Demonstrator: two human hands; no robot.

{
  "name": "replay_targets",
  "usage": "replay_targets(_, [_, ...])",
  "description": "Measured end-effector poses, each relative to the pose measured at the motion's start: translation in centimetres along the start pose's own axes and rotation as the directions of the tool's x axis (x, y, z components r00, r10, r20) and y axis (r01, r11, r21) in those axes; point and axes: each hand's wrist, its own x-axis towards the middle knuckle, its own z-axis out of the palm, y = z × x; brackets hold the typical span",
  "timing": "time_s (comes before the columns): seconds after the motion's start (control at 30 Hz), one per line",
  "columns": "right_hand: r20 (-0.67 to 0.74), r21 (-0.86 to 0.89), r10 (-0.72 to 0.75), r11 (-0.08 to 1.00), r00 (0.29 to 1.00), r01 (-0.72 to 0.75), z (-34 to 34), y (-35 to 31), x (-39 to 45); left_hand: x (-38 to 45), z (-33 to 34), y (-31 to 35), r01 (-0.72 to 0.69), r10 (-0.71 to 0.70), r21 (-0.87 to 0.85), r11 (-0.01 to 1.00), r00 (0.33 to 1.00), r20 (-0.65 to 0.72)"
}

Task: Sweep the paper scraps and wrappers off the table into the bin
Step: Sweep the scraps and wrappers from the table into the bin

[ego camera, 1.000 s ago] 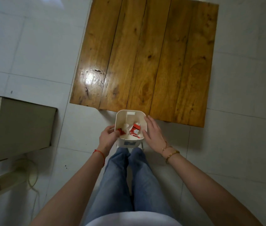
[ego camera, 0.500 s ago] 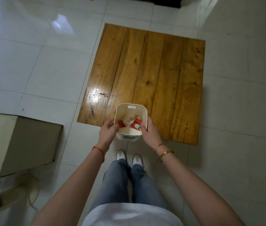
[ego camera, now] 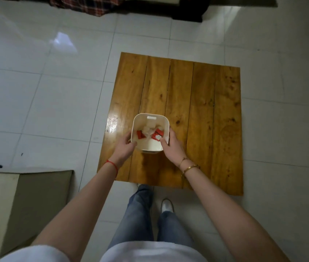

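Now both hands grip the white bin (ego camera: pixel 148 146) over the wooden tabletop (ego camera: pixel 202 118): the left hand (ego camera: pixel 125 146) curls round its left wall, the right hand (ego camera: pixel 171 147) round its right wall. Inside lie crumpled paper scraps (ego camera: pixel 147 131) and red wrappers (ego camera: pixel 157 134).

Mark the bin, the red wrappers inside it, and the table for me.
bin (ego camera: pixel 166 122): head view, on its right inner wall near the rim.
red wrappers (ego camera: pixel 157 133): head view, on the right-hand red piece inside the bin.
table (ego camera: pixel 202 114): head view, on bare planks right of the bin.
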Motion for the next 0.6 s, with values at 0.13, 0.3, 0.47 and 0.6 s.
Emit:
replay_targets(0.13, [0.012, 0.028, 0.023, 0.999, 1.000, -0.024, 1.2, -1.4, 3.3, 3.7, -2.0, 0.6, 0.020, -0.021, 0.030, 0.999, 1.000, 0.003])
replay_targets(0.3, [0.020, 0.046, 0.069, 0.997, 0.997, -0.070, 2.0, -2.4, 5.6, 6.5, -2.8, 0.7, 0.046, -0.046, 0.052, 0.998, 0.999, 0.002])
replay_targets(0.47, [0.051, 0.028, 0.102, 0.994, 0.993, -0.103, 2.3, -2.6, 6.5, 7.6, -3.1, 0.4, 0.080, -0.080, 0.050, 0.996, 0.997, 0.008])
replay_targets(0.6, [0.071, 0.044, 0.121, 0.991, 0.990, -0.124, 2.2, -2.3, 6.5, 7.7, -2.8, -0.1, 0.123, -0.125, 0.055, 0.991, 0.992, 0.022])
